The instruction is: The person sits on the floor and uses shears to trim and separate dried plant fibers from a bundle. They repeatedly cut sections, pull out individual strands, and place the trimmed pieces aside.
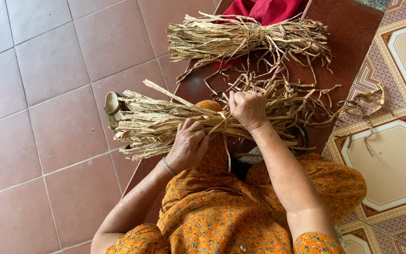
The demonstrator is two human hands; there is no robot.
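A bundle of dry, pale straw-like strips (151,120) lies across my knees, which are covered in orange flowered cloth. My left hand (189,143) grips the bundle near its middle, fingers wrapped round it and round a strip used as a tie. My right hand (247,108) is closed in a fist on the same tie strip, just right of the left hand, pressing on the bundle. A silver bracelet sits on my left wrist.
A second, tied bundle (245,37) lies farther off on a dark red floor strip (353,42), partly on red cloth (269,9). Loose strips (363,101) trail right onto patterned tiles. A sandal (113,107) sits by the bundle's left end. Plain pinkish tiles (48,94) fill the left.
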